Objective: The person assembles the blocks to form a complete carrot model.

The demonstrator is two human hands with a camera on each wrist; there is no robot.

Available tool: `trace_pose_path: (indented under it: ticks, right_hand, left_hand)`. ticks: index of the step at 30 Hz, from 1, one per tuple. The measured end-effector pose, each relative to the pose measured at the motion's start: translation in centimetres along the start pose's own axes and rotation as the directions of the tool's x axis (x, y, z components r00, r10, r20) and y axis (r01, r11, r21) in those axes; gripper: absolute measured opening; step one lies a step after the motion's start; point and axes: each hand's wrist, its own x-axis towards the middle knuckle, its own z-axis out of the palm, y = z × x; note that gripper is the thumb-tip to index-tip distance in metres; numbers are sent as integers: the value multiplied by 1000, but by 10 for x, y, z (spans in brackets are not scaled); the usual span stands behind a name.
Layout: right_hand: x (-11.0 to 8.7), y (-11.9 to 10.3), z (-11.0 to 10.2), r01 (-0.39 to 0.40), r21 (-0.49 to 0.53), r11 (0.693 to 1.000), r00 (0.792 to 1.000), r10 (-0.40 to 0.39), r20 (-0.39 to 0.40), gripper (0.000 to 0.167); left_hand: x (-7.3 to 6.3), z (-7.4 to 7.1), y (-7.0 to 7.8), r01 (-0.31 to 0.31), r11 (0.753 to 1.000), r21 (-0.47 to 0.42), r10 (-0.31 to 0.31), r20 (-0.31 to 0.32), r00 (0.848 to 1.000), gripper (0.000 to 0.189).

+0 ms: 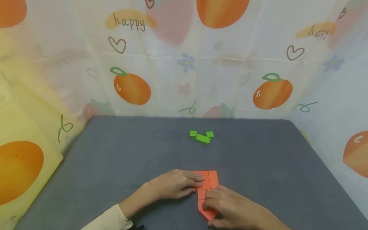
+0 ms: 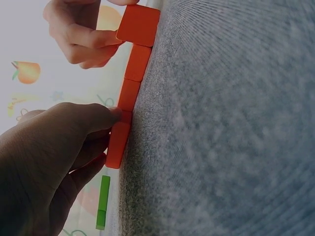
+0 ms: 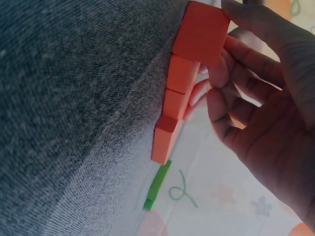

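Note:
Orange-red blocks [image 1: 205, 180] lie flat together on the dark table, forming a shape with a wider far part and a narrower near part. My left hand [image 1: 176, 183] reaches in from the left, its fairly straight fingers resting on the far left blocks. The left thumb touches a block's edge in the left wrist view. On the near right side, my right hand [image 1: 233, 206] holds the nearest orange-red block [image 3: 203, 33] between thumb and fingers, the other fingers curled above the shape. This hand partly hides the near blocks.
Farther back on the grey table [image 1: 138, 143] lie a longer green block [image 1: 203, 139] and two small green blocks, one at each end of it. A printed fruit curtain [image 1: 161, 86] hangs behind the table. A small dark object [image 1: 139, 227] shows at the bottom edge.

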Motion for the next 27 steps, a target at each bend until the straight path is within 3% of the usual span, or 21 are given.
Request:
trace_pose_path:
  ticks: [10,17,21,27]
  right_hand:
    - [-4,1,-6,-21,31,999,1000,21,18,30]
    - [-3,2,-8,15,-32,999,999,-16,-51,34]
    - [2,10,-20,-41,-23,999,998,40,-53,30]
    - [16,42,-45,-194,33,981,980,195,-33,20]
  left_hand:
    - [0,1,-1,-11,1000,-5,11,-7,1000,35]
    - [0,2,0,-5,1000,-10,5,15,1000,36]
    - [0,2,-1,-10,1000,-7,11,13,1000,34]
    - [0,1,-2,-28,1000,1,28,16,999,35]
